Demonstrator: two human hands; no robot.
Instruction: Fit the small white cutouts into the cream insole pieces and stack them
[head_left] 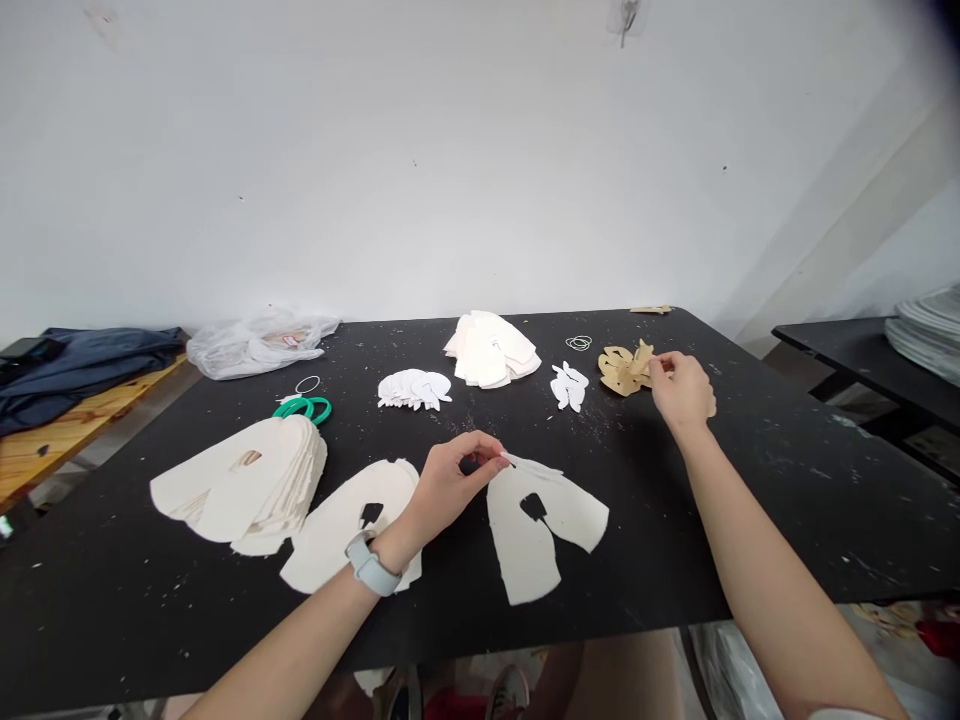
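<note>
My left hand (448, 482), with a light watch on the wrist, pinches the top edge of a cream, arch-shaped cut-out piece (519, 545) lying on the black table. That piece has a dark hole near its middle and two spread legs. Over at the right, my right hand (684, 392) has thumb and fingers closed on a tan cut-out piece at the edge of a small tan pile (618, 372). Left of my left hand lie similar cream pieces (330, 530), partly covered by my forearm. Small white cut-outs (570, 388) lie between the tan pile and my left hand.
A thick cream stack (259, 480) and green-handled scissors (304, 410) lie at the left. Farther back are another stack (491, 350), small white pieces (414, 388), rubber bands (579, 343) and a plastic bag (259, 342). The wall (480, 200) stands behind the table.
</note>
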